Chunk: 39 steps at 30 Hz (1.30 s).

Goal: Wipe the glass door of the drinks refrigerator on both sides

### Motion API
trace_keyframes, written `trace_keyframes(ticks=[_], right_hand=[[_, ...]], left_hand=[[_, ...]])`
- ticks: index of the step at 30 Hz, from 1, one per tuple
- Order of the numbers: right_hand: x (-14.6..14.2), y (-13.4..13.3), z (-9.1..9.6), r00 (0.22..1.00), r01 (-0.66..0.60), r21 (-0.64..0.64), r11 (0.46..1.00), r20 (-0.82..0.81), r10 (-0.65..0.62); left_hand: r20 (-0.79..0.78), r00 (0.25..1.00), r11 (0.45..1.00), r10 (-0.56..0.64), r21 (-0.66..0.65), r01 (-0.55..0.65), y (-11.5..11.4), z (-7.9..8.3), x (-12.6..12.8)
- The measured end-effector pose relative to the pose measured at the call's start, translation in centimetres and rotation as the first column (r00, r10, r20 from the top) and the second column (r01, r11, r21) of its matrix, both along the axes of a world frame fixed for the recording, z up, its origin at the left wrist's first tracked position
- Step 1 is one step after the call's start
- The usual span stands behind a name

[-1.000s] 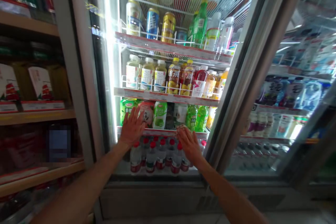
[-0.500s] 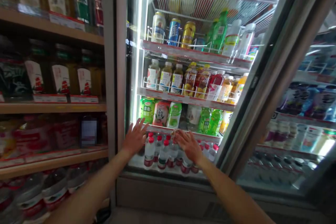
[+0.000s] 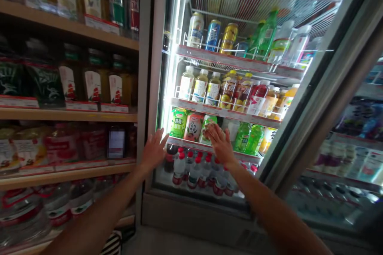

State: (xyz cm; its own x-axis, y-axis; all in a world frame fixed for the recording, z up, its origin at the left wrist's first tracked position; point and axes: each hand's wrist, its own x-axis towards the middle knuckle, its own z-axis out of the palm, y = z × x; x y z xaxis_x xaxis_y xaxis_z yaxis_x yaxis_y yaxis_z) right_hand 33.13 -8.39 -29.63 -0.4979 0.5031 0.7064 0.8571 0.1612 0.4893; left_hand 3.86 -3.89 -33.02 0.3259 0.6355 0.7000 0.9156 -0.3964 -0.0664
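My right hand (image 3: pixel 220 143) is raised in front of the lower drink shelf, its fingers bent over a crumpled cloth (image 3: pixel 208 132). Only a small part of the cloth shows. Behind it a green drink carton (image 3: pixel 210 119) is partly covered. My left hand (image 3: pixel 154 149) holds nothing, with its fingers spread by the fridge's left frame (image 3: pixel 149 87). Near its fingertips are a green drink pack (image 3: pixel 178 123) and, lower, a dark bottle (image 3: pixel 170 159). Whether either hand touches glass I cannot tell.
Shelves above carry cans (image 3: pixel 212 34) and drink bottles (image 3: pixel 213 87). Red-capped water bottles (image 3: pixel 195 173) stand at the fridge bottom. A slanting metal door frame (image 3: pixel 324 99) borders the right. Wooden shelves (image 3: pixel 68 115) with bottles stand left; striped fabric (image 3: pixel 112 243) shows below.
My right hand has moved up with the cloth, from the shelf's front edge to before the green carton. My left hand remains spread by the frame. The view has shifted left.
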Motion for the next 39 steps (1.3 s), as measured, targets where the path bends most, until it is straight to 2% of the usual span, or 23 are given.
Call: trace_keyframes(ticks=[2, 7, 13, 17, 19, 24, 29, 31, 35, 39], right_hand=[[-1.0, 0.4, 0.2, 0.999, 0.012, 0.003, 1.0, -0.038, -0.012], [-3.5, 1.1, -1.6, 0.965, -0.152, -0.124, 0.981, 0.197, 0.174], [-7.5, 3.2, -0.1, 0.992, -0.127, -0.069, 0.989, -0.004, 0.127], [-9.2, 3.8, -1.5, 0.95, -0.235, -0.155, 0.96, 0.17, 0.26], [-10.1, 4.2, -1.4, 0.936, -0.26, -0.175, 0.95, 0.196, 0.292], [-12.5, 5.1, 0.0, 0.972, -0.226, -0.131, 0.965, 0.034, 0.232], [-14.1, 5.7, 0.0, 0.909, -0.324, -0.233, 0.917, 0.193, 0.37], [-14.8, 6.4, 1.3, 0.912, -0.33, -0.193, 0.924, 0.186, 0.365], [-15.7, 7.3, 4.1, 0.956, -0.285, -0.044, 0.957, 0.05, 0.287], [-14.8, 6.9, 5.1, 0.918, -0.333, -0.102, 0.937, 0.191, 0.347]], left_hand=[[0.011, 1.0, 1.0, 0.013, -0.013, -0.013, -0.1, 0.1, -0.2], [-0.005, 0.999, 0.999, 0.037, -0.006, -0.037, -0.5, 0.5, -1.3], [0.002, 0.997, 0.997, 0.081, 0.012, -0.081, -0.3, 1.3, -3.2], [-0.018, 0.996, 0.995, 0.093, 0.04, -0.092, -0.2, 1.6, -4.0], [-0.027, 0.994, 0.993, 0.105, 0.049, -0.103, -0.2, 1.9, -4.4], [-0.01, 0.992, 0.991, 0.127, 0.046, -0.126, -0.1, 2.8, -4.8], [-0.021, 0.991, 0.99, 0.129, 0.062, -0.127, 0.4, 3.5, -5.2], [-0.016, 0.991, 0.988, 0.137, 0.073, -0.135, 0.6, 3.7, -5.5], [0.017, 0.989, 0.985, 0.146, 0.089, -0.147, 0.9, 4.6, -5.9], [0.018, 0.991, 0.985, 0.13, 0.111, -0.131, 1.1, 6.0, -5.9]])
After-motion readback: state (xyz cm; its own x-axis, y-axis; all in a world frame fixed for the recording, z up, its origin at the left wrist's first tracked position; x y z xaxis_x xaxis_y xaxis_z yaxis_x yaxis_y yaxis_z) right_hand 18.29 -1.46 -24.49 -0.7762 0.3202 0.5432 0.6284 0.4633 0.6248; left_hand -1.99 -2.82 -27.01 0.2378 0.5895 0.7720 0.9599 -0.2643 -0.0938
